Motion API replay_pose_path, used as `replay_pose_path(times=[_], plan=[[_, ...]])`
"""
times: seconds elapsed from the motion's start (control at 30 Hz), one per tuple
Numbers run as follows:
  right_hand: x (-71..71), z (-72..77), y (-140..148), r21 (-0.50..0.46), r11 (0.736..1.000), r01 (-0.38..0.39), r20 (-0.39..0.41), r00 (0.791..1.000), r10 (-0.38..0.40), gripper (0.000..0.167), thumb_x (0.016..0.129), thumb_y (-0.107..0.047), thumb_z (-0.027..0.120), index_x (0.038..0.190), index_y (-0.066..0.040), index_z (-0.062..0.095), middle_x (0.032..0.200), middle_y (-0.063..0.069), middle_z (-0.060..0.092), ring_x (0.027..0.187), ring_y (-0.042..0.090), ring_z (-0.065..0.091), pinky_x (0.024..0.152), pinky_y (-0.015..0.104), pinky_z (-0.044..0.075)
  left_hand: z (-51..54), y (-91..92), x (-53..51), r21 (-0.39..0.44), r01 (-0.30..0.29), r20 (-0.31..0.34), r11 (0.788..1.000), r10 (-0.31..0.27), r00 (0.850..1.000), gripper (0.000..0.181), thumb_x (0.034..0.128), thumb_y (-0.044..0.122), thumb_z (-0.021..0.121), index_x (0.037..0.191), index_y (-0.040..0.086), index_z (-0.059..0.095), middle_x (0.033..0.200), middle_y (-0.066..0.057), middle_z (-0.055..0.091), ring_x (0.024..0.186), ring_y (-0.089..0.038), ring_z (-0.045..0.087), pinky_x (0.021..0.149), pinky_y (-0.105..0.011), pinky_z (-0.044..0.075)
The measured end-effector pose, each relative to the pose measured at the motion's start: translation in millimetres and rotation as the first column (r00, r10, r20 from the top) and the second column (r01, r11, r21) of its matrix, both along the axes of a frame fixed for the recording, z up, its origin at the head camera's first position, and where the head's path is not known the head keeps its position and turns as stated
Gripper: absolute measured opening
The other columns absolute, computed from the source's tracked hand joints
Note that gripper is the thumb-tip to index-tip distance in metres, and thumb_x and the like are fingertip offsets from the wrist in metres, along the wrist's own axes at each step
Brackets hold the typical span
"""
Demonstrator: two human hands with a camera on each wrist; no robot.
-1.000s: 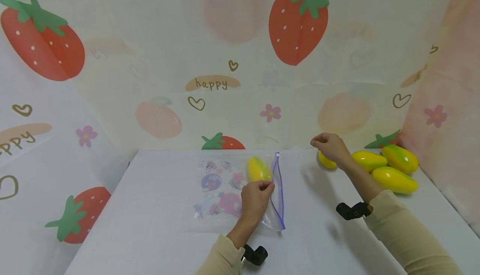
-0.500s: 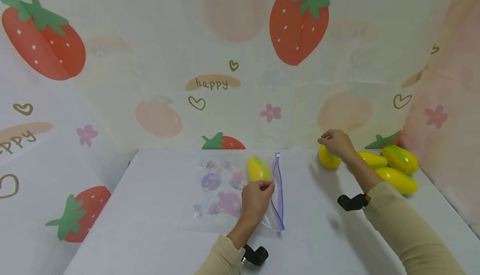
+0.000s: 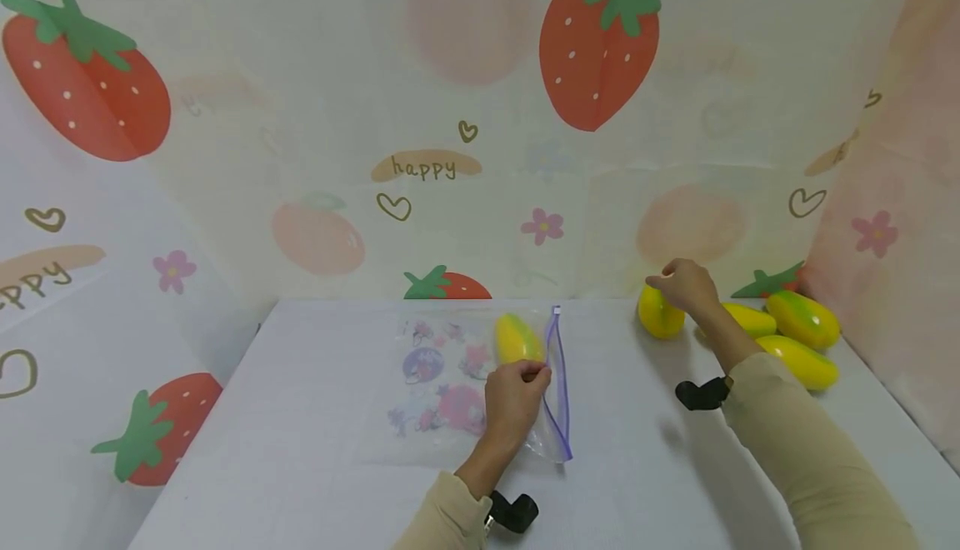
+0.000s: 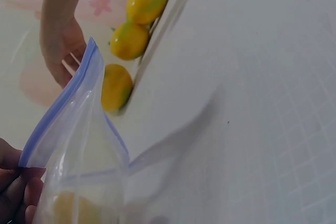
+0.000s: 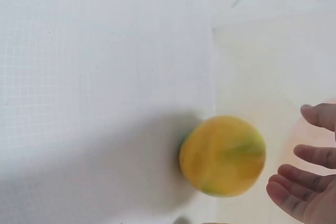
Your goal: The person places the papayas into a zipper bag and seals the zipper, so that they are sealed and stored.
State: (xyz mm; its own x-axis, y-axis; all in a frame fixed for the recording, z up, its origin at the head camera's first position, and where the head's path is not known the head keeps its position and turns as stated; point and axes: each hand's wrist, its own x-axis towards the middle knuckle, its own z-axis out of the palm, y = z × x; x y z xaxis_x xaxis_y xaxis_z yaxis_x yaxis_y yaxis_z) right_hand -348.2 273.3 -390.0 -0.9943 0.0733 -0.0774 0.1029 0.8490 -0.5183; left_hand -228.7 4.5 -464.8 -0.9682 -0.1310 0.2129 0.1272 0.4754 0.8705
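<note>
A clear zip bag (image 3: 435,442) with a purple zip strip and pink-purple prints lies on the white table, its mouth toward the right. Inside it is a yellow-green mango (image 3: 517,337). My left hand (image 3: 513,400) pinches the bag's upper layer by the zip; in the left wrist view the mouth gapes beside the thumb and fingers (image 4: 31,190). At the back right, my right hand (image 3: 686,285) hovers over another mango (image 3: 661,319). The right wrist view shows a gap between its spread fingers (image 5: 315,156) and that mango (image 5: 223,157).
Several more mangoes cluster at the table's right side: one at the rear (image 3: 804,319), one in front (image 3: 799,362), and one partly behind my right forearm (image 3: 750,318). A strawberry-printed cloth backdrop (image 3: 480,225) rises right behind the table's back edge.
My right hand has moved a little to the right, from left of the nearest loose mango to just over it. The left hand and the bag have stayed put.
</note>
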Motion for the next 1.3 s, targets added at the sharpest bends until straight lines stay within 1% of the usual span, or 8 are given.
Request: replay_pose_path(times=[0.27, 0.47, 0.57, 0.63, 0.7, 0.8, 1.0, 1.3], plan=[[-6.0, -9.4, 5, 0.006, 0.998, 0.06, 0.069, 0.996, -0.061, 0.072, 0.096, -0.041, 0.053, 0.135, 0.017, 0.037, 0.136, 0.037, 0.043, 0.118, 0.047, 0.046, 0.104, 0.054, 0.041, 0.7, -1.2, 0.5, 0.02, 0.014, -0.018, 1.0, -0.014, 1.0, 0.012, 0.0854, 0.016, 0.071, 0.088, 0.006, 0.078, 0.079, -0.003, 0.076, 0.069, -0.007, 0.066, 0.064, -0.02, 0.054], [-7.1, -15.8, 8, -0.035, 0.994, 0.107, 0.121, 0.987, -0.102, 0.073, 0.095, -0.04, 0.057, 0.136, 0.016, 0.035, 0.134, 0.035, 0.043, 0.112, 0.043, 0.045, 0.105, 0.053, 0.041, 3.0, -1.2, 1.3, 0.019, 0.022, -0.011, 1.0, -0.022, 1.0, 0.013, 0.0852, 0.016, 0.07, 0.088, 0.006, 0.078, 0.079, -0.003, 0.076, 0.068, -0.007, 0.067, 0.064, -0.019, 0.054], [-7.0, -19.0, 8, -0.047, 0.992, 0.121, 0.131, 0.985, -0.114, 0.069, 0.094, -0.038, 0.059, 0.132, 0.015, 0.038, 0.125, 0.032, 0.047, 0.104, 0.039, 0.046, 0.098, 0.048, 0.045, 3.8, -0.9, 1.2, 0.019, 0.024, -0.015, 1.0, -0.023, 1.0, 0.012, 0.0853, 0.016, 0.07, 0.088, 0.006, 0.078, 0.079, -0.002, 0.076, 0.068, -0.006, 0.066, 0.064, -0.019, 0.054], [-7.2, -21.3, 8, -0.041, 0.991, 0.126, 0.125, 0.985, -0.12, 0.066, 0.093, -0.037, 0.06, 0.129, 0.015, 0.04, 0.117, 0.029, 0.049, 0.098, 0.036, 0.047, 0.088, 0.042, 0.047, 4.6, -0.9, 1.1, 0.022, 0.023, -0.016, 0.999, -0.023, 1.0, 0.012, 0.0852, 0.016, 0.07, 0.087, 0.007, 0.078, 0.078, -0.002, 0.075, 0.067, -0.005, 0.065, 0.064, -0.018, 0.053], [-7.4, -23.1, 8, -0.029, 0.992, 0.122, 0.113, 0.987, -0.118, 0.066, 0.093, -0.037, 0.061, 0.126, 0.015, 0.04, 0.111, 0.027, 0.049, 0.093, 0.034, 0.047, 0.08, 0.036, 0.045, 5.4, -0.9, 1.2, 0.026, 0.023, -0.018, 0.999, -0.022, 1.0, 0.012, 0.085, 0.016, 0.07, 0.087, 0.007, 0.077, 0.077, -0.002, 0.075, 0.067, -0.005, 0.064, 0.063, -0.018, 0.052], [-7.4, -25.3, 9, -0.013, 0.994, 0.113, 0.104, 0.988, -0.111, 0.065, 0.092, -0.038, 0.061, 0.123, 0.016, 0.042, 0.103, 0.024, 0.05, 0.088, 0.032, 0.047, 0.074, 0.033, 0.042, 6.4, -1.1, 1.4, 0.037, 0.027, -0.025, 0.999, -0.027, 0.999, 0.011, 0.0849, 0.015, 0.07, 0.087, 0.006, 0.077, 0.077, -0.002, 0.075, 0.067, -0.004, 0.063, 0.063, -0.018, 0.052], [-5.5, -29.7, 8, -0.006, 0.993, 0.119, 0.089, 0.989, -0.118, 0.064, 0.091, -0.038, 0.062, 0.119, 0.017, 0.045, 0.094, 0.02, 0.049, 0.084, 0.03, 0.046, 0.071, 0.033, 0.039, 8.7, -2.7, 1.1, 0.054, 0.035, -0.022, 0.998, -0.033, 0.999, 0.011, 0.0847, 0.015, 0.07, 0.087, 0.006, 0.077, 0.077, -0.003, 0.075, 0.067, -0.005, 0.064, 0.063, -0.018, 0.052], [-6.0, -32.0, 6, -0.005, 0.991, 0.132, 0.117, 0.984, -0.131, 0.062, 0.091, -0.038, 0.062, 0.119, 0.016, 0.049, 0.094, 0.019, 0.05, 0.085, 0.029, 0.047, 0.072, 0.032, 0.039, 13.5, -6.7, -0.5, 0.088, 0.074, -0.025, 0.993, -0.072, 0.997, 0.012, 0.0846, 0.014, 0.07, 0.089, 0.005, 0.077, 0.08, -0.005, 0.075, 0.071, -0.007, 0.065, 0.065, -0.018, 0.051]])
